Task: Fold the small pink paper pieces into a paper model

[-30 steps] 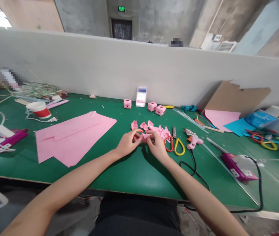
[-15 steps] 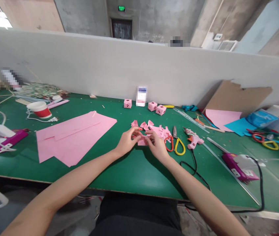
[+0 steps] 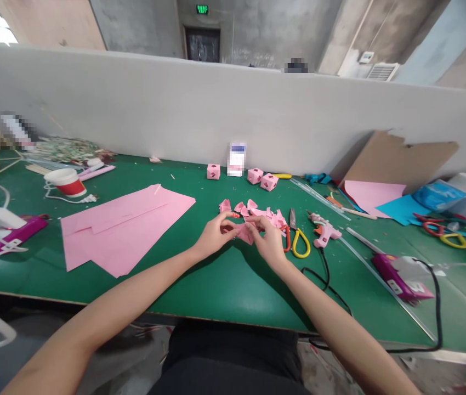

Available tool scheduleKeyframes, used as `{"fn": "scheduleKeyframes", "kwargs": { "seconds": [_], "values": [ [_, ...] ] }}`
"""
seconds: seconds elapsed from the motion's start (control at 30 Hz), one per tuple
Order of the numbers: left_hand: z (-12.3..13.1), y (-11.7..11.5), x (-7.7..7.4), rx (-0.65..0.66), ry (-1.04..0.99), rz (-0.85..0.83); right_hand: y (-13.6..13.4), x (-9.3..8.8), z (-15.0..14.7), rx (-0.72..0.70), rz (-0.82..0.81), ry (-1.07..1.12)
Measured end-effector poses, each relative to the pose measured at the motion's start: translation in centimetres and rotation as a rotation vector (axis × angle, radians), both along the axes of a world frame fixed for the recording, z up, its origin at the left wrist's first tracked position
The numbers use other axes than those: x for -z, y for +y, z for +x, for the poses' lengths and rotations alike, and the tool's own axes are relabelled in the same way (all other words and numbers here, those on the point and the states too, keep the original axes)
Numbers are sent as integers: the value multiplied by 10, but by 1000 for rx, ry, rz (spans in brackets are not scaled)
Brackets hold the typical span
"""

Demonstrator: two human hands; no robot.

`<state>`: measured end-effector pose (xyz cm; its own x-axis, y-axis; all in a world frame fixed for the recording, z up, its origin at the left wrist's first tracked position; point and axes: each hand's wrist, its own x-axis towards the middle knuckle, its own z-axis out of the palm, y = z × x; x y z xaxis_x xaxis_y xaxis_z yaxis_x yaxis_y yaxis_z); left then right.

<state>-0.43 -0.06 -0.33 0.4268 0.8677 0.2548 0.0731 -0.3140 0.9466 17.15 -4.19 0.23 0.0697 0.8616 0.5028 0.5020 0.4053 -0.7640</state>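
Note:
Both of my hands meet over the green table and pinch a small folded pink paper piece. My left hand grips its left side with curled fingers. On the right side, my right hand holds it between thumb and fingertips. Just behind the hands lies a heap of small folded pink paper pieces. Three finished pink paper cubes stand further back near the partition.
A large pink paper sheet lies left of my hands. Yellow-handled scissors and a pink glue gun lie to the right, a purple glue gun further right. A red-and-white cup and cardboard stand at the back.
My fingers have shifted on the pink piece, turning it slightly between the hands. The view has tilted up a little. Nothing else on the table has moved.

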Motion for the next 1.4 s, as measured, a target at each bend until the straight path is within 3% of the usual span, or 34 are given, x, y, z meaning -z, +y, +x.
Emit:
{"fn": "scheduleKeyframes", "kwargs": {
  "seconds": [0.23,0.6,0.77,0.87,1.1,1.4],
  "values": [
    [0,0,-5,-90,-120,-87,-2,0,1,7,259,-261],
    [1,-3,-10,-50,-228,-196,0,2,-1,-22,207,-259],
    [0,-2,-9,-54,-203,-178,-2,-2,-2,-70,139,-147],
    [0,-1,-8,-72,-171,-129,-1,0,-3,-82,77,-60],
    [0,-8,-9,-153,-33,232,-1,-1,-4,-105,57,-19],
    [-1,-4,-8,-170,-15,247,-2,-3,-3,-85,45,-14]
  ]
}}
